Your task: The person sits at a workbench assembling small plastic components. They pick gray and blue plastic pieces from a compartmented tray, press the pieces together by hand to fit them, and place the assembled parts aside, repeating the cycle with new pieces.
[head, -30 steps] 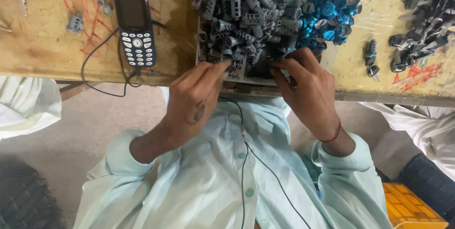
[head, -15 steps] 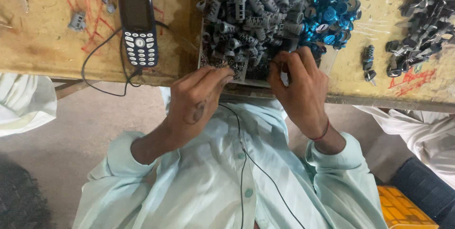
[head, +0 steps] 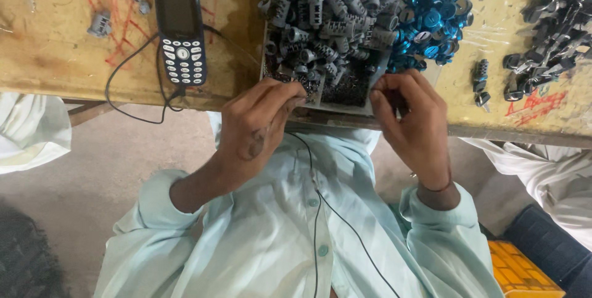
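Scuffed wooden tabletop (head: 74,57) is carrying a keypad phone (head: 180,33), a heap of grey ribbed plastic parts (head: 327,20) and blue caps (head: 431,20), while the left hand (head: 256,122) and right hand (head: 413,119) are pinching fingers closed at the heap's near edge, whatever they grip being too small to tell.

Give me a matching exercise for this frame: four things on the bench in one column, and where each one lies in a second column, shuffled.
Things:
1. phone
2. grey ribbed parts
3. blue discs
4. black clips

Places:
A. heaped in the tray just above both hands
B. piled at the far right of the bench
C. left of the tray, a black cable running from its lower end
D. heaped at the tray's right side, above the right hand

Pairs: 1-C, 2-A, 3-D, 4-B
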{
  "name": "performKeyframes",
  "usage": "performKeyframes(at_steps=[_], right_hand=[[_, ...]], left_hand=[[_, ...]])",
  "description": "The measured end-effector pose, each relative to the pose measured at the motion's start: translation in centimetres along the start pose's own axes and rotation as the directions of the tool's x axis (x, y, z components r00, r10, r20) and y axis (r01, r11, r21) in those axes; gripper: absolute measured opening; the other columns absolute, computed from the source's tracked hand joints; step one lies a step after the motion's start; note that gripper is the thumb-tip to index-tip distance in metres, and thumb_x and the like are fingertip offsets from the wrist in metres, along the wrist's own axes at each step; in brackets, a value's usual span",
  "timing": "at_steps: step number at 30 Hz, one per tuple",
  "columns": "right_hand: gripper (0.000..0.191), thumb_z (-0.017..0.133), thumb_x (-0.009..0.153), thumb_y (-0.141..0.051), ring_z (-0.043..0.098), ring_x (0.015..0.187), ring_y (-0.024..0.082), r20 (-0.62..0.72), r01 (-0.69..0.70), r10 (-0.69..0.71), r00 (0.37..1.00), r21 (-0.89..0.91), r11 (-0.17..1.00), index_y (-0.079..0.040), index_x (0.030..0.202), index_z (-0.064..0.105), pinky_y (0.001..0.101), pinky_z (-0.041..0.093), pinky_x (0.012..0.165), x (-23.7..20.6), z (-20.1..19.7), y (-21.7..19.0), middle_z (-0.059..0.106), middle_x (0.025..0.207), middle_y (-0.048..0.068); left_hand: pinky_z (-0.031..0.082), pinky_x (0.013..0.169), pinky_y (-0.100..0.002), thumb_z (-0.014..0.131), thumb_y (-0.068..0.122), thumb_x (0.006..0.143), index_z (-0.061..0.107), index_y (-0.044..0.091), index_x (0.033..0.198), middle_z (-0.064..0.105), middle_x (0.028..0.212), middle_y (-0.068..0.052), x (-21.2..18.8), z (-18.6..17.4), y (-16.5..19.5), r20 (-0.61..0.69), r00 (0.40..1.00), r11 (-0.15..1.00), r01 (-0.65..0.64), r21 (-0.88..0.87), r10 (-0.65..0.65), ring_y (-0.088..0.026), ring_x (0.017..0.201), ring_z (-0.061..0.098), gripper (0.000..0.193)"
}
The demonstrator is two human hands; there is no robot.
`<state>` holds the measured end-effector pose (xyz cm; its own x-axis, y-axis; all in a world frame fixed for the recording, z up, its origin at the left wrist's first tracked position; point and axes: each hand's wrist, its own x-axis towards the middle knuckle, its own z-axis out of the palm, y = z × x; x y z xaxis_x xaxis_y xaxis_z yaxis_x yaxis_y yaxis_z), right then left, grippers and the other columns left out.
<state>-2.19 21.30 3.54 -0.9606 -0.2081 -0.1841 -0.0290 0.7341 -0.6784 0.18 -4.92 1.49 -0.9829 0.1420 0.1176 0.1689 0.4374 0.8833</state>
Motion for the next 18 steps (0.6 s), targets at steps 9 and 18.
performKeyframes(at_steps=[9,18], right_hand=[[0.022,0.078,0.087,-0.008,0.062,0.062,0.017,0.236,-0.035,0.188,0.953,-0.533,0.846,-0.008,0.109,0.076,0.0314,0.049,0.06,-4.1,-10.9,-1.2,0.072,0.094,0.007],[0.013,0.077,0.09,-0.017,0.063,0.084,0.028,0.14,0.322,-0.291,0.947,-0.464,0.826,-0.011,0.099,0.07,0.0417,0.049,0.067,1.9,0.2,-1.3,0.056,0.089,0.008]], left_hand=[[0.06,0.072,-0.028,0.071,0.001,0.095,0.059,0.003,0.106,0.07,0.096,-0.008,-0.2,0.0,-0.2,0.021,0.982,0.955,0.187,-0.231,-0.187,-0.016,0.082,0.074,0.017],[0.057,0.071,-0.03,0.073,0.001,0.097,0.069,0.002,0.109,0.074,0.1,-0.01,-0.3,0.5,0.8,0.058,0.982,0.952,0.19,-0.242,-0.181,-0.019,0.078,0.071,0.013]])
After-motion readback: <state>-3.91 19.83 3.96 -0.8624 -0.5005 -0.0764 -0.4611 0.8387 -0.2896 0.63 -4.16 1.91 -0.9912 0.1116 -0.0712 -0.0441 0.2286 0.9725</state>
